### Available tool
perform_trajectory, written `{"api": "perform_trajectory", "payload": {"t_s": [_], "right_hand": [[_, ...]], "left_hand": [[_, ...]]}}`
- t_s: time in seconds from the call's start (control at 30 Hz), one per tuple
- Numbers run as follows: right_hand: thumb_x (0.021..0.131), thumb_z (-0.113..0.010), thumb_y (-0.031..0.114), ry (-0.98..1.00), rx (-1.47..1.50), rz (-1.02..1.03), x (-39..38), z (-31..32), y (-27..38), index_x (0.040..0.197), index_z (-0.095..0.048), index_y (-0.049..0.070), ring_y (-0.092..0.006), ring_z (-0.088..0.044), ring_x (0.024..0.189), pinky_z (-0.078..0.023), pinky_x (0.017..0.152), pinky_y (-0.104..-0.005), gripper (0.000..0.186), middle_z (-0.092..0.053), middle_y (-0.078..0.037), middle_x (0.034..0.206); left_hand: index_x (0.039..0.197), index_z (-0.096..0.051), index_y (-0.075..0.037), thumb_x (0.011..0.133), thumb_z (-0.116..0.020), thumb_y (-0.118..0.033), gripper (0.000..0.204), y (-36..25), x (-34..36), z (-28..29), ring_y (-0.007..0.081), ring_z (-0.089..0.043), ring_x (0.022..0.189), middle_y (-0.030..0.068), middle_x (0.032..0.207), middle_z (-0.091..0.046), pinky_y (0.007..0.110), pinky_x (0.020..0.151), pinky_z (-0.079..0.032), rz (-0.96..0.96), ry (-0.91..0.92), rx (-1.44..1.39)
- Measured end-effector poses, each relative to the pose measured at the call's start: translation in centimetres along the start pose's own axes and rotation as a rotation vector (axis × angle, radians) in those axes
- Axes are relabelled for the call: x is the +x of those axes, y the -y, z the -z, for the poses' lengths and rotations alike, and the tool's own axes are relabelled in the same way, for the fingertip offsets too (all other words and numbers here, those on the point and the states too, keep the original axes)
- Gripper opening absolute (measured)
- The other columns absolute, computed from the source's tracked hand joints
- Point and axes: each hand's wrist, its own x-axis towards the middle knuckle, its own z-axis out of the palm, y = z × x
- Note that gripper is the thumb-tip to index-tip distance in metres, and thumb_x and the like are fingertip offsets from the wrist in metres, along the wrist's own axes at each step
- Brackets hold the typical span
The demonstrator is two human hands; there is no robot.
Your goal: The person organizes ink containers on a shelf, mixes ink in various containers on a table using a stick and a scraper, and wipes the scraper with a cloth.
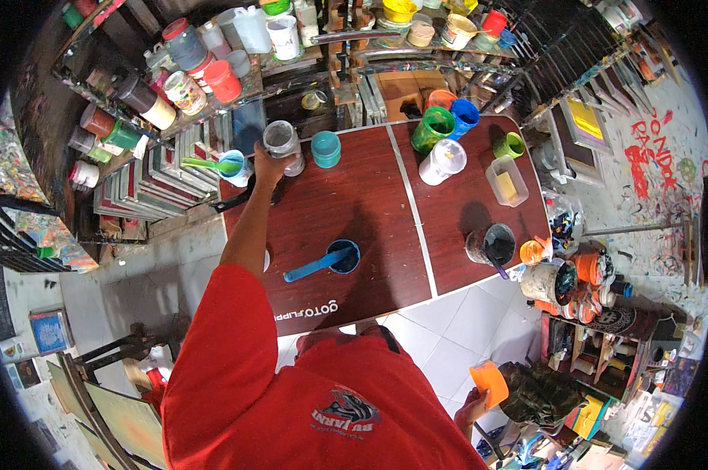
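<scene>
At the far left of the table, my left hand (272,164) is wrapped around the side of a clear plastic jar (280,136) with greyish contents. A turquoise jar (325,149) stands just right of it. To its left is a light blue cup (235,168) with a green-handled tool (205,164) lying across it. My right hand (471,409) is low on the right, away from the table, closed on a flat orange plastic piece (490,384). Nearer me on the tabletop sits a small tub of dark blue paint (344,257), a blue spatula (311,268) resting in it.
The dark red table (330,207) also bears a white-lidded tub (443,161), green (432,130) and blue cups (465,116), a clear box (507,182) and a dark paint pot (492,244). Shelves of paint containers (185,90) and stacked frames (158,188) flank it.
</scene>
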Motion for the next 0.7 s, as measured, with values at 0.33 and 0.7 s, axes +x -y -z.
{"api": "perform_trajectory", "payload": {"t_s": [0.33, 0.7], "right_hand": [[0.085, -0.060, 0.024, 0.027, 0.010, -0.012, 1.5, 1.3, -3.6, 0.092, -0.056, 0.007, -0.0066, -0.047, 0.055, -0.037, 0.048, -0.0195, 0.018, -0.052, 0.001, 0.069], [0.088, -0.056, 0.022, 0.057, 0.052, 0.036, 2.8, 0.7, -5.1, 0.087, -0.058, 0.004, -0.0075, -0.047, 0.051, -0.036, 0.043, -0.0193, 0.018, -0.052, 0.001, 0.065]], "left_hand": [[0.128, -0.034, 0.000, 0.072, -0.076, -0.018, 0.072, -2.4, -12.2, 8.7, 0.0248, -0.044, 0.116, 0.0173, 0.126, -0.042, 0.036, 0.093, -0.040, 0.054, 0.145, -0.562], [0.129, -0.025, 0.009, 0.058, -0.085, -0.025, 0.099, -3.5, -4.8, 4.8, 0.0314, -0.045, 0.111, 0.0232, 0.120, -0.041, 0.036, 0.091, -0.041, 0.104, 0.050, -0.588]]}}
